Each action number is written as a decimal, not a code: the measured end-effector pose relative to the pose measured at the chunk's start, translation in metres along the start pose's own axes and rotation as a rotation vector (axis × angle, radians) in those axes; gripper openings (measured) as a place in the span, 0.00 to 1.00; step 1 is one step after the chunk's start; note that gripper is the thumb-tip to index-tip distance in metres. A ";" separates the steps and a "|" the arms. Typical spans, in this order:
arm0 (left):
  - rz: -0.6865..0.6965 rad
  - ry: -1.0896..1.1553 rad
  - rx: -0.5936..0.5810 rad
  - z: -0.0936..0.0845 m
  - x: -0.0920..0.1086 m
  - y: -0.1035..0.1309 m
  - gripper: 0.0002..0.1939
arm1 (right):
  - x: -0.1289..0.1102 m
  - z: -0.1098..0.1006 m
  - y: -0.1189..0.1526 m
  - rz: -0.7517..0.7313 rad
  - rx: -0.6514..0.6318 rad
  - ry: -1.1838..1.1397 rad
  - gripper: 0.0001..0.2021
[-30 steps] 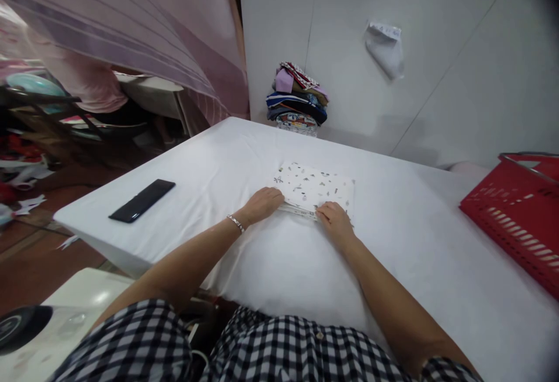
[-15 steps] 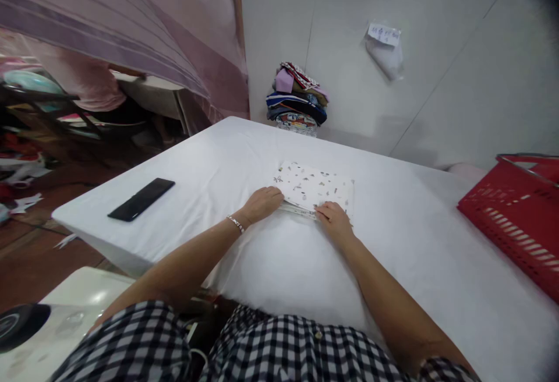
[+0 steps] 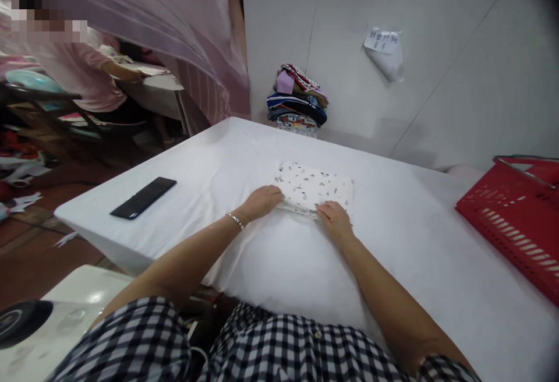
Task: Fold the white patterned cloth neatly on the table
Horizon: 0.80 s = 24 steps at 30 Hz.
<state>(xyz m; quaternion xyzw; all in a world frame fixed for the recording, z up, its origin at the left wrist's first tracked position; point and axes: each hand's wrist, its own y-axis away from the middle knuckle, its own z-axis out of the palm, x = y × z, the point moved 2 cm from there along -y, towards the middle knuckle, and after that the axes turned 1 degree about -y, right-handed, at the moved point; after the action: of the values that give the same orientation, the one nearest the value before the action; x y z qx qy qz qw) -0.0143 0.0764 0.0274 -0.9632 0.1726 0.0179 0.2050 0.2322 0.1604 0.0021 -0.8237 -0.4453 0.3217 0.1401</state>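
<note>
Pinching the near edge of the folded printed cloth (image 3: 313, 187) with right hand (image 3: 337, 223); held left hand (image 3: 262, 200), fingers together, at near left corner, could not tell any pinch there. Found cloth flat on white table (image 3: 209, 166), between black flat object (image 3: 143, 198) and red basket (image 3: 510, 213).

Blk flat obj (image 3: 143, 198), red bskt (image 3: 510, 213).

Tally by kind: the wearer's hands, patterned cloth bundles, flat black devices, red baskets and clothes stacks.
Hands: 2 (left hand, right hand)
Patterned cloth bundle: 1
Flat black device: 1
Red basket: 1
Clothes stack: 1
Total: 6
</note>
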 end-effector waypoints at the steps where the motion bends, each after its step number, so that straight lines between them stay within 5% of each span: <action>1: -0.004 -0.024 0.003 0.001 0.000 -0.001 0.13 | 0.000 0.000 0.000 -0.021 -0.005 0.025 0.14; 12: 0.048 0.032 0.020 0.003 -0.001 0.017 0.13 | -0.001 -0.003 0.004 -0.131 -0.093 0.170 0.12; 24: 0.042 0.009 0.030 -0.007 -0.009 0.004 0.10 | -0.003 -0.001 0.004 -0.086 -0.060 0.135 0.12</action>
<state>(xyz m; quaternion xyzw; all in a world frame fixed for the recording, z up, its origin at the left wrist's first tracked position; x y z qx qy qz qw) -0.0247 0.0729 0.0330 -0.9562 0.1941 0.0152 0.2185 0.2346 0.1560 0.0020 -0.8274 -0.4795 0.2457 0.1586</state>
